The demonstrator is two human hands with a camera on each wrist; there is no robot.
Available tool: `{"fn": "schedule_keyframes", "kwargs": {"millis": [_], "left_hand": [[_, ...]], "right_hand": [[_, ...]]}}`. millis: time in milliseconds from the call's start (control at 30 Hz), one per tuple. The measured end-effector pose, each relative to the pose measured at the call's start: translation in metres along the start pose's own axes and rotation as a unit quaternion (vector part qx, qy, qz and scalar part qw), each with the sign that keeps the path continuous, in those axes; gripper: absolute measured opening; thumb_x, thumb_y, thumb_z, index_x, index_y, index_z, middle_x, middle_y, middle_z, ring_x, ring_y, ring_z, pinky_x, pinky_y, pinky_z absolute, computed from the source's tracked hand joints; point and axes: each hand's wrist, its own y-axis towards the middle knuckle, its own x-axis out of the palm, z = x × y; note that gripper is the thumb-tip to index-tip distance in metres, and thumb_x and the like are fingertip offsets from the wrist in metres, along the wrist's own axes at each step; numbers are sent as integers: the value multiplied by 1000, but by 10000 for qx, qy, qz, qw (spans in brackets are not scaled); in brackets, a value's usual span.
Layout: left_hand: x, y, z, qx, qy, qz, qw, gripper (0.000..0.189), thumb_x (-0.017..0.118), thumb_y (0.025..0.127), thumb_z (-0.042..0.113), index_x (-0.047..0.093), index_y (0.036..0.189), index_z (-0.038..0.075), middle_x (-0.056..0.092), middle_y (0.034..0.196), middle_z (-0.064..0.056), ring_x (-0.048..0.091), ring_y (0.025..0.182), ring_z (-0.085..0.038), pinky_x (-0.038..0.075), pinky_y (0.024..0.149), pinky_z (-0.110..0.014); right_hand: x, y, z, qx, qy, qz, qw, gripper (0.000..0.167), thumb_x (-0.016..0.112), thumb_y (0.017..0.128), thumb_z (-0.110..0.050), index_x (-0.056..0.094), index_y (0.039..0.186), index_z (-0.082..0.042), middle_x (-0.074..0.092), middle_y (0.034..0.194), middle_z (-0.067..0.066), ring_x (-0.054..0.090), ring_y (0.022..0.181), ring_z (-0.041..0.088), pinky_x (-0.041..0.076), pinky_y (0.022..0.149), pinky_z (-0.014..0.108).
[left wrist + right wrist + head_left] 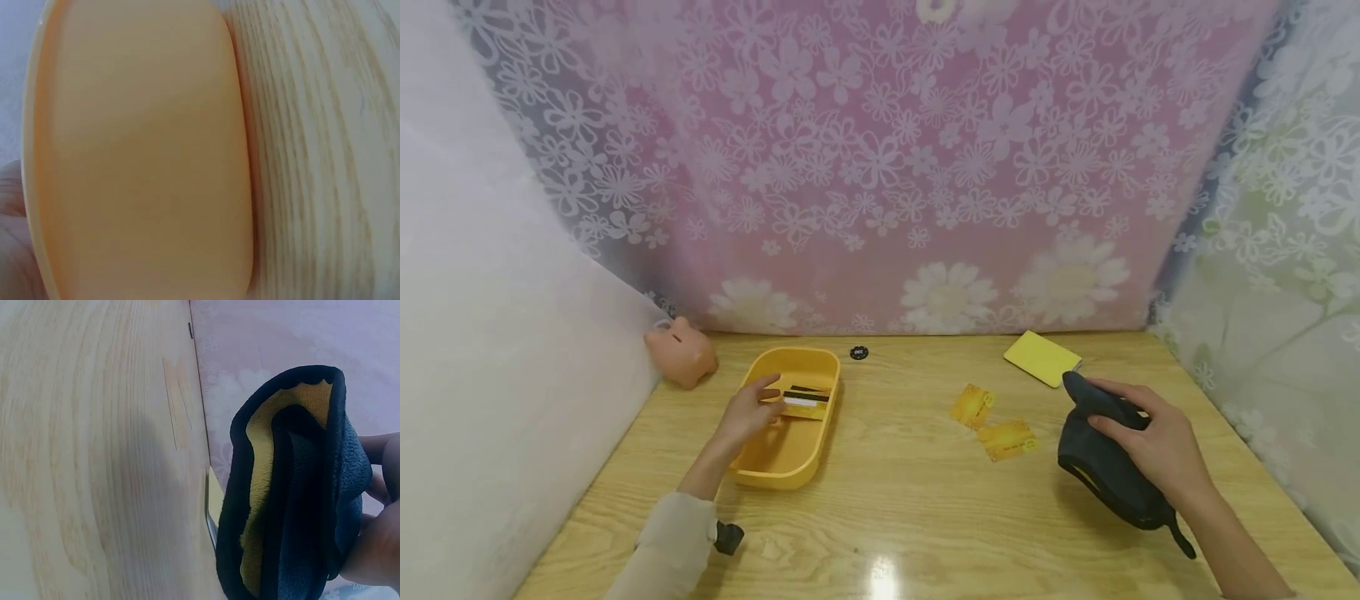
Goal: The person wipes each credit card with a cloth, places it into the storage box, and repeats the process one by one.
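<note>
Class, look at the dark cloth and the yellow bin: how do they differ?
The dark cloth is held in the right hand, while the yellow bin stands on the table.
The cloth looks soft and folded; the bin is smooth-walled and open-topped.
The cloth is dark outside, the bin yellow.
Both show yellow: the cloth on its inner side.

Left hand (pixel 748 411) loosely spread, right hand (pixel 1161 440) gripping, both forearms (pixel 1228 537) angled inward

Navy-black cloth (pixel 1101 457) with yellow lining, orange-yellow tray (pixel 775 478), pink floral backdrop (pixel 880 125)
</note>
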Motion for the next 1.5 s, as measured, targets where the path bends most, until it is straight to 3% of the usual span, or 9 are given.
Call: {"fn": "schedule_keyframes", "kwargs": {"millis": [67, 300, 567, 833, 967, 1100, 1333, 1433, 1500], "left_hand": [[0, -1, -2, -4, -33, -16, 10000, 60, 60, 103, 5, 38, 158, -2, 49, 147, -37, 61, 125, -48, 58, 97, -51], [-1, -3, 8, 125, -258, -105, 9995, 57, 59, 106, 10, 38, 158, 1, 49, 150, -33, 58, 129, -47, 51, 107, -56], [17, -6, 53, 630, -1034, -414, 9918, 52, 60, 107, 14, 44, 157, 8, 53, 151, -23, 56, 133, -39, 45, 112, -58], [71, -9, 100, 1207, -1051, -833, 9836, 44, 65, 105, 19, 57, 148, 15, 65, 139, -12, 62, 127, -29, 53, 105, -49], [107, 1, 111, 1246, -1144, -1200, 9783, 43, 64, 106, 22, 58, 147, 16, 66, 137, -11, 64, 122, -26, 56, 102, -46], [142, 16, 108, 1050, -1289, -1531, 9741, 42, 66, 104, 18, 59, 146, 15, 65, 137, -15, 64, 120, -26, 54, 103, -49], [189, 40, 101, 780, -1268, -1507, 9773, 42, 70, 99, 6, 63, 140, 8, 65, 135, -19, 62, 123, -31, 55, 103, -43], [206, 48, 102, 672, -986, -1344, 9837, 43, 75, 97, 11, 64, 139, 6, 66, 135, -14, 59, 125, -29, 55, 103, -40], [216, 52, 103, 613, -830, -1257, 9867, 44, 78, 95, 13, 66, 137, 5, 66, 134, -12, 59, 125, -29, 54, 102, -40]], "right_hand": [[1, -1, 0, 12, -8, -45, 10000, 53, 79, 94, -35, 64, 144, -28, 61, 135, 3, 56, 121, 37, 45, 79, 18], [4, -1, -1, -1, 31, -113, 9999, 52, 78, 95, -34, 64, 145, -29, 61, 132, 1, 57, 119, 36, 46, 78, 18], [9, 0, 0, 20, 142, -138, 9998, 53, 79, 95, -33, 64, 145, -27, 60, 136, 1, 56, 124, 39, 46, 81, 16], [14, 1, 0, 111, 286, -224, 9993, 54, 78, 96, -32, 62, 147, -24, 57, 144, 17, 53, 128, 43, 51, 90, 55], [15, 2, -2, 159, 229, -149, 9995, 53, 78, 96, -32, 63, 146, -25, 58, 142, 15, 54, 127, 41, 51, 88, 40], [18, 3, -5, 93, 269, -116, 9995, 53, 79, 95, -31, 64, 145, -25, 59, 140, 14, 55, 125, 39, 47, 83, 24], [16, 3, -6, 56, 393, -160, 9991, 53, 78, 96, -28, 62, 147, -23, 58, 143, 16, 53, 128, 44, 49, 92, 62], [13, 2, -3, 81, 316, -107, 9994, 53, 78, 96, -27, 62, 147, -23, 57, 143, 17, 53, 127, 45, 50, 90, 61], [11, 1, -2, 80, 235, -72, 9997, 53, 78, 96, -27, 63, 146, -23, 58, 142, 15, 55, 125, 42, 52, 88, 49]]}}
